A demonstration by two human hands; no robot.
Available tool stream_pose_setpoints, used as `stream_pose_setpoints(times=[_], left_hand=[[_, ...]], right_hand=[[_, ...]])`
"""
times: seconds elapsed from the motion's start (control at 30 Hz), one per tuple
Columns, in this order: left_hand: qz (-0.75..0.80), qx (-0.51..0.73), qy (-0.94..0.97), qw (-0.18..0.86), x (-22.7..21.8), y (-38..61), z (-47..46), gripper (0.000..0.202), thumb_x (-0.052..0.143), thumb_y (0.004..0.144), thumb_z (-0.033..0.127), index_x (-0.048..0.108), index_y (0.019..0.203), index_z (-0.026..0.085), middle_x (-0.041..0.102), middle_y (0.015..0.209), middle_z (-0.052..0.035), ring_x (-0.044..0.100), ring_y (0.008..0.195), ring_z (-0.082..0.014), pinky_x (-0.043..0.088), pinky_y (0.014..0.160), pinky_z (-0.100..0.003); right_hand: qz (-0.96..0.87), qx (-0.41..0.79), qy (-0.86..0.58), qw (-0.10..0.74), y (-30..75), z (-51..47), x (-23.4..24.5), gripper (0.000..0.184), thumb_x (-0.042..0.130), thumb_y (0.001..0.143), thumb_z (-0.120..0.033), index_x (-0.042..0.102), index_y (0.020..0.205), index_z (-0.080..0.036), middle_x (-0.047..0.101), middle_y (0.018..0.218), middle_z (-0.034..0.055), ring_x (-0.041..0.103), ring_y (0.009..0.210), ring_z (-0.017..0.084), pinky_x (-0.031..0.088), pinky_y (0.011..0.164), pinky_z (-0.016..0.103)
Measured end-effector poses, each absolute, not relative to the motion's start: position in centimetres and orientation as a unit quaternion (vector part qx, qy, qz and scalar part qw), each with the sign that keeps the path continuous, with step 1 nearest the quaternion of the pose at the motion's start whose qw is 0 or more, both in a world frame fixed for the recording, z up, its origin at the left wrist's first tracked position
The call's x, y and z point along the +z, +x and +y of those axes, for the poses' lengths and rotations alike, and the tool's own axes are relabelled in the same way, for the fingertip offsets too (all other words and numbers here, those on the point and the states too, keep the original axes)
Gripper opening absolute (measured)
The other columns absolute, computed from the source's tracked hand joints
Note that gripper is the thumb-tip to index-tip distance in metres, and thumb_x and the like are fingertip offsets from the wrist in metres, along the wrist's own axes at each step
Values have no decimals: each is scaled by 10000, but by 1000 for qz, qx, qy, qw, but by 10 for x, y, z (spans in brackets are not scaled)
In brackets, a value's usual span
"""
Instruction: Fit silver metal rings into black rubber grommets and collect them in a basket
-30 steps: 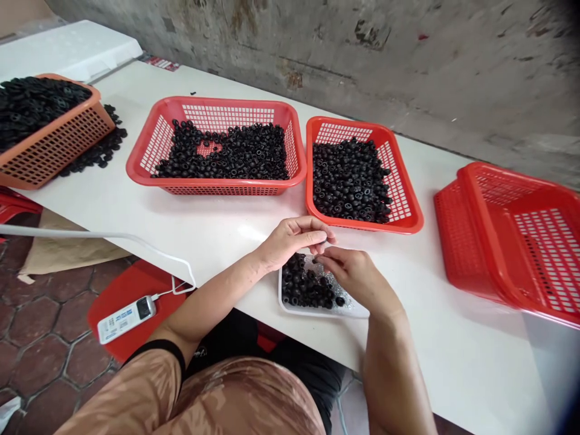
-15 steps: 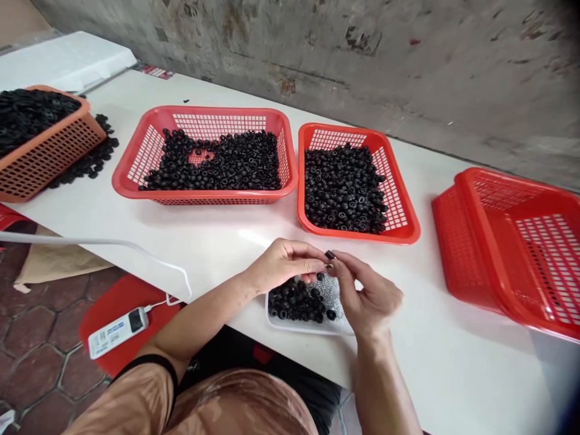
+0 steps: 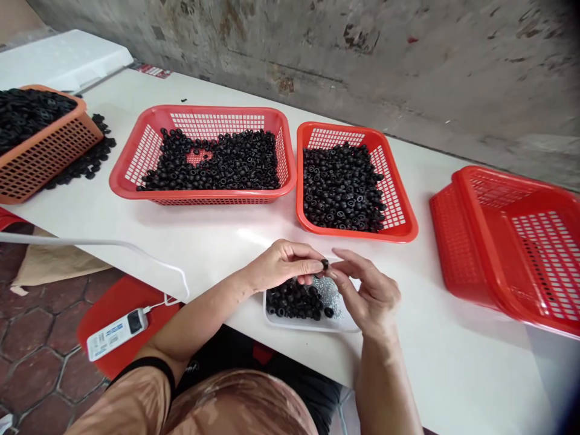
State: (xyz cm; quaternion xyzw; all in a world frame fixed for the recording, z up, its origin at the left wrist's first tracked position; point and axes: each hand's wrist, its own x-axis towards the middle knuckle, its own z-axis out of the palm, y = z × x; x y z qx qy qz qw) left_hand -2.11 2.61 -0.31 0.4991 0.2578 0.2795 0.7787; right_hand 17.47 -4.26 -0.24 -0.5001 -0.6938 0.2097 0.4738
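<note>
Left hand (image 3: 285, 264) is now the sole holder of a small black rubber ring (image 3: 324, 263), pinched between thumb and forefinger above the far edge of the tray. Right hand (image 3: 369, 296) has separated from the ring: its fingers (image 3: 348, 261) are released, slightly spread and just beside it, whereas half a second earlier they were closed up against the piece. Both hands are over a white plastic tray (image 3: 312, 326) carrying a heap of black rubber rings (image 3: 294, 300) on a silvery lining (image 3: 333, 293). Farther along the desk (image 3: 217, 241), two red mesh baskets (image 3: 203, 196) hold more rings, with stacked red baskets (image 3: 498, 241) at right and a heaped orange basket (image 3: 49, 157) at left.
</note>
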Motion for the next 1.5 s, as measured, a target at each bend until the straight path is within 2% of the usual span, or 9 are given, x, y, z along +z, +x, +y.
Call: stream_pose_setpoints(times=[0.13,0.23,0.3,0.43,0.6,0.8,1.07,1.33,1.5], left_hand=[[270,265,529,760,-3,-23,27,381,814,830,490,778,906,118,678,742,-26,612,628,-91,493,598,-222],[278,268,515,766,-7,-23,27,386,814,831,481,790,975,124,682,750,-30,622,647,-100,512,628,-234],[274,279,496,775,-8,-23,27,372,829,820,450,795,1020,138,709,846,-50,644,696,-108,540,677,-250],[269,296,475,783,-7,-23,26,329,823,833,352,787,1110,177,705,1026,-65,685,799,-119,570,755,-260],[277,319,482,768,-3,-21,22,464,787,854,238,689,1308,223,669,1026,-46,698,816,-112,570,743,-219],[299,339,526,720,-3,-19,19,411,719,887,183,678,1295,205,681,1054,-60,674,859,-106,566,766,-198],[308,358,606,640,-5,-18,17,390,677,916,163,669,1305,191,725,1095,-82,701,920,-132,578,839,-232],[308,335,562,691,-6,-19,17,370,700,916,203,678,1285,188,720,1088,-80,689,840,-110,590,770,-213],[309,351,600,649,-6,-19,16,367,678,926,186,671,1292,183,731,1079,-78,690,827,-107,593,750,-204]], right_hand=[[-716,271,-476,433,175,-40,1,287,611,1010,-223,727,1269,-267,797,1047,53,762,825,168,628,764,291],[-709,245,-485,450,174,-39,2,210,671,974,-198,757,1156,-258,793,991,41,736,776,154,606,705,267],[-691,216,-503,472,173,-39,0,172,713,947,-192,764,1098,-258,782,940,31,715,749,151,595,674,266],[-664,185,-524,500,172,-38,-6,183,695,958,-185,761,1109,-267,771,984,33,727,796,167,612,697,291],[-684,173,-524,477,171,-36,-5,185,654,980,-160,733,1113,-261,755,1022,29,721,785,157,604,713,290],[-738,113,-510,427,172,-33,-5,166,606,1001,-140,677,1117,-234,737,1030,51,708,944,194,575,853,335],[-770,66,-497,395,170,-32,-7,179,588,1013,-122,648,1148,-223,738,1034,58,699,981,197,555,888,341],[-768,122,-484,400,174,-35,-4,216,599,1004,-109,660,1181,-217,753,1064,53,704,998,183,566,896,332],[-746,147,-487,430,174,-37,-1,265,670,958,-107,693,1187,-239,768,1061,36,704,974,183,568,878,343]])
